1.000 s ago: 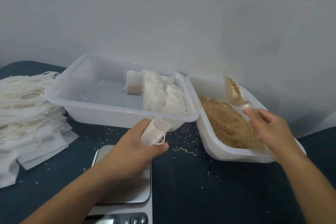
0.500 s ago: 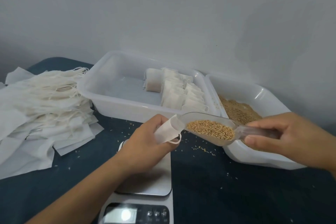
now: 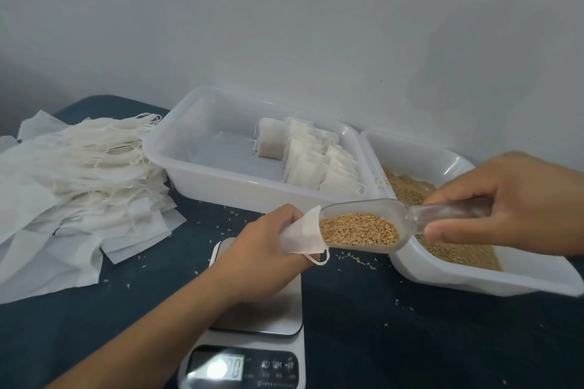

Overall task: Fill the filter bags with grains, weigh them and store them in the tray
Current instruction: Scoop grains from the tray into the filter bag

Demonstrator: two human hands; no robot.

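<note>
A dark blue desk (image 3: 363, 325) meets a pale wall (image 3: 284, 25). At its far edge, one tray (image 3: 189, 148) holds filled bags (image 3: 316, 161); another tray (image 3: 474, 278) holds grains (image 3: 407, 189). The left hand (image 3: 265, 256) grips an open filter bag (image 3: 301, 235); the right hand (image 3: 512, 205) grasps a grain-filled scoop (image 3: 363, 224) at its mouth.

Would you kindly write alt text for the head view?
The right hand tips a clear scoop of grains into an open filter bag held by the left hand above a scale. Behind are a tray of filled bags and a grain tray.
</note>
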